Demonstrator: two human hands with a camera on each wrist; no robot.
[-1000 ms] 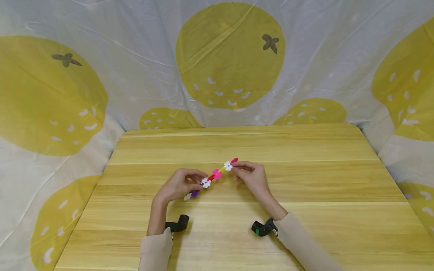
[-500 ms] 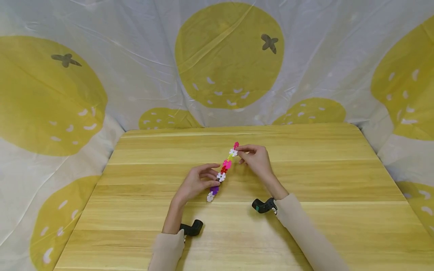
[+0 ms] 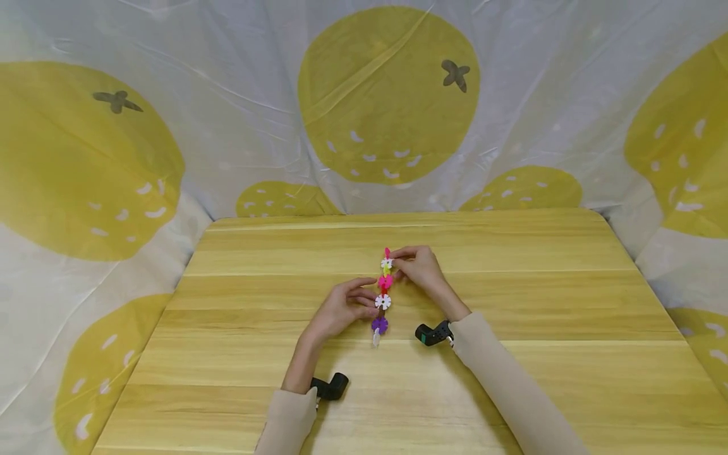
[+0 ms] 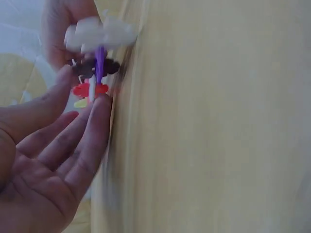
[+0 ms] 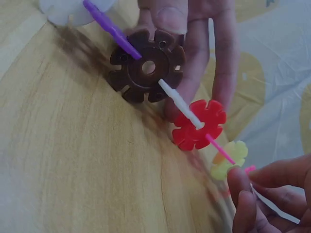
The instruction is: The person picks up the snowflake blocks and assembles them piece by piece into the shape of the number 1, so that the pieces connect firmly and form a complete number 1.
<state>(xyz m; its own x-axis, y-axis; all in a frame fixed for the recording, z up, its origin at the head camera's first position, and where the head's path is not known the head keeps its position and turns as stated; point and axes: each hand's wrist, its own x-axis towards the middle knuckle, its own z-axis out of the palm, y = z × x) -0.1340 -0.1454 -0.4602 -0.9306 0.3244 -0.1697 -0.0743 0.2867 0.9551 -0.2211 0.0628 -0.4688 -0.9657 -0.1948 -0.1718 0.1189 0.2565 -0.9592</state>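
A chain of interlocking plastic snowflake discs (image 3: pixel 385 282) runs nearly straight away from the person, above the table, between both hands. My right hand (image 3: pixel 423 268) pinches it near its far end, at a white disc (image 3: pixel 387 263). At the near half, my left hand (image 3: pixel 344 309) holds the chain, its thumb on the edge of a brown disc (image 5: pixel 127 80) and other fingers behind. Nearer than that come a purple disc (image 3: pixel 379 325) and a whitish end disc (image 3: pixel 376 338). The right wrist view also has a red disc (image 5: pixel 213 114) and a pale yellow disc (image 5: pixel 237 149).
Beneath the hands lies a wood-grain table (image 3: pixel 540 303). A pale curtain (image 3: pixel 529 88) with large yellow fruit prints hangs behind and beside it. Black wrist cameras (image 3: pixel 332 387) stick out from both sleeves, low over the table.
The chain has swung from a slant towards the upper right to almost straight away from the person. My left hand has shifted right; the right hand went farther away, then slightly left.
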